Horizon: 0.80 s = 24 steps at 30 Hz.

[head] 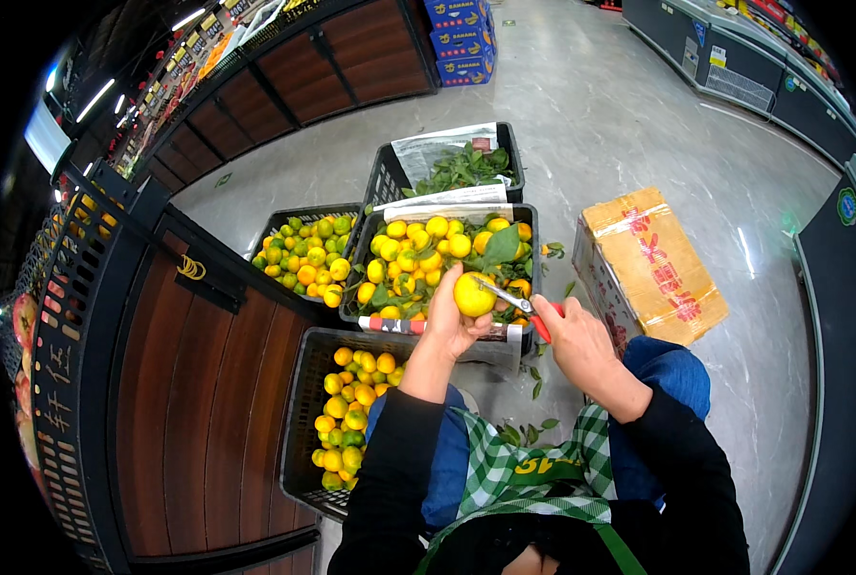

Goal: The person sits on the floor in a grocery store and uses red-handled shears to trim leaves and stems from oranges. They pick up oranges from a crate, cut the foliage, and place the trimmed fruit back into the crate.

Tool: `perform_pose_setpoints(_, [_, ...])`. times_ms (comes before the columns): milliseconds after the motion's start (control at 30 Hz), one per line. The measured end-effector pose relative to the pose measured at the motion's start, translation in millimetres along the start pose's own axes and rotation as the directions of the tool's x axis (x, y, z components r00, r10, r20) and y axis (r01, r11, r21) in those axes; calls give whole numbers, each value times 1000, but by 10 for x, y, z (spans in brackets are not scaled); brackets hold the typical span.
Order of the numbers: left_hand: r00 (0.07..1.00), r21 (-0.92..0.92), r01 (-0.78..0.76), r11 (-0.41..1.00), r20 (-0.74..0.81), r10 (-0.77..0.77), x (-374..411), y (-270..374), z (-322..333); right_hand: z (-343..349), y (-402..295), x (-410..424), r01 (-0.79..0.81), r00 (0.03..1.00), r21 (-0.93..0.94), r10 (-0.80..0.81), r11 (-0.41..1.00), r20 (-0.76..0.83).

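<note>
My left hand (451, 320) holds a yellow mandarin (474, 295) with a large green leaf (502, 246) beside its top. In my right hand (579, 345) are pruning snips with red handles (543, 323); their metal blades (501, 292) reach to the stem end of the mandarin. Whether the blade tips are parted is too small to tell. Both hands are over the near edge of a black plastic crate (534, 251), which is lined with newspaper and full of leafy yellow mandarins (436, 227).
A crate of greener mandarins (306, 248) stands to the left, another mandarin crate (295, 431) nearer me. Behind is a crate of cut leaves (464, 172). A taped cardboard box (658, 259) sits right. Loose leaves (532, 431) lie on the floor; a wood-panelled display stand (191, 402) borders the left.
</note>
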<state>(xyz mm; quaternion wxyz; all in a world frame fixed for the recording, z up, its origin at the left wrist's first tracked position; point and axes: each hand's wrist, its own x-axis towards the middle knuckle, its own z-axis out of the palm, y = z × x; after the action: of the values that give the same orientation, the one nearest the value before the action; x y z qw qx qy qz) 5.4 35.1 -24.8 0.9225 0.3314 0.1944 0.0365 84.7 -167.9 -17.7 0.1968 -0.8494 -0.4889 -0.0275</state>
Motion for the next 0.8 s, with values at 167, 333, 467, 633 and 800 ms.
perform_pose_setpoints(167, [1000,51,2,999,-6,-1,-31,50,5,55,40,-14,-39,997,105,45,994,-60])
perform_pose_setpoints(333, [969,141,-136,981,-188,161,-167,416,-218,197,396,110,-285,922,834,374,474,102])
perform_pose_setpoints(467, [904,83,-264,961,-327,276,-447,787,-934,-22,404,138,-452,786,869,373,-199,494])
perform_pose_setpoints(633, [679,873,433,224,-479,556,-1045,647,-2610,-158,329,169,-399,830,869,288,-293,478])
perform_pose_setpoints(800, [771,815,498,-297,-259,581,-626,484,-2334,-233,381,190,-435,796,841,300,-322,526])
